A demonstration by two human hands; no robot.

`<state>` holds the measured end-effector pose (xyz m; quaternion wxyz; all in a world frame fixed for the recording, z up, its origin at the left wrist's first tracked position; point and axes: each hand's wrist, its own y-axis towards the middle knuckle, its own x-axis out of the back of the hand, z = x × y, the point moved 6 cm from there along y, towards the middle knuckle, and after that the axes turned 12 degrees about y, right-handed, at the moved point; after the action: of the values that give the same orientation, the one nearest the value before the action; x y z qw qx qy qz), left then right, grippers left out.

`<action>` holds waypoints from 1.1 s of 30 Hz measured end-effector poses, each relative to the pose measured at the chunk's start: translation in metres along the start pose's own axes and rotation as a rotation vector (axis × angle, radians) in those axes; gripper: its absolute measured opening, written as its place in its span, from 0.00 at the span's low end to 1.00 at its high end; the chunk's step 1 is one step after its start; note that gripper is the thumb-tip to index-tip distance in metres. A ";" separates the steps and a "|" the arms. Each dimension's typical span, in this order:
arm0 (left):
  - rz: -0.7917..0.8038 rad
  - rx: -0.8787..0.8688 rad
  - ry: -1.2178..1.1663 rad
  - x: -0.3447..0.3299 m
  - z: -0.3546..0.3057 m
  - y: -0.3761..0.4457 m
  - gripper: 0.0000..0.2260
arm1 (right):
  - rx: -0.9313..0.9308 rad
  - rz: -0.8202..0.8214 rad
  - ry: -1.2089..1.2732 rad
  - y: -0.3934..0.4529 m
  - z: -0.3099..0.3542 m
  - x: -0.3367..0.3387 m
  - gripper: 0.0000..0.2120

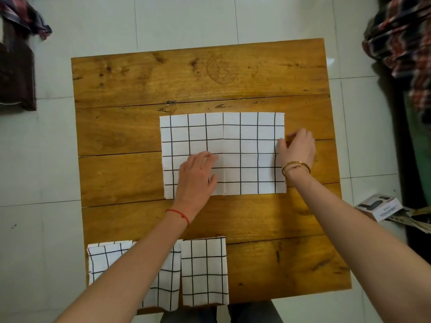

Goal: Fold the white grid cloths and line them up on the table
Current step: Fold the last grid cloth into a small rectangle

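Grid cloth point(235, 145) lies flat mid-table, long axis running left-right, a crease line down its middle. My left hand point(197, 176) sits palm-down on the cloth's left-near part, fingers spread and pressing it to the wooden table point(144, 141). My right hand point(296, 148) is at the cloth's right edge, thumb and fingertips closed together on that edge, looks like a pinch on the hem, though I cannot see under the fingers to be sure how much fabric is caught.

Key relation: the right edge is in my right hand, the left hand anchors the left half, and the centre crease sits between them, just right of the left fingertips. So I judge the next move as carrying the right edge over to the left edge, folding across the long axis at that crease. Right hand is the one at the free edge; left stays as the pin.

Along the near edge: two folded cloths side by side, left one point(102, 259) partly hidden under my left forearm, right one point(204, 271) in clear view, long axes near-far, nearly touching each other. Open tabletop to their right is my guess for where this one goes.

Risk: right corners not matching left corners if the pinch takes only one spot on the edge

Task maybe two thirds in
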<state>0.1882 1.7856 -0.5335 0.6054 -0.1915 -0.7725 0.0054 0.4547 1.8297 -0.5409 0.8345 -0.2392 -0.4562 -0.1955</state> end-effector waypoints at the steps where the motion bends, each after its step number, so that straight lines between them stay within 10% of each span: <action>1: 0.022 -0.012 0.005 -0.003 -0.007 -0.002 0.21 | -0.044 0.021 0.017 0.000 -0.004 0.000 0.11; 27: 0.116 -0.015 0.064 -0.021 -0.002 -0.031 0.23 | -0.094 0.178 0.095 -0.024 0.000 -0.016 0.05; 33: -0.209 0.491 -0.128 0.006 0.047 -0.047 0.16 | 0.347 0.164 -0.002 -0.049 0.044 -0.017 0.11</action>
<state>0.1292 1.7545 -0.5287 0.5810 0.0426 -0.8003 0.1421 0.3898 1.8173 -0.5241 0.8760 -0.1283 -0.4628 -0.0450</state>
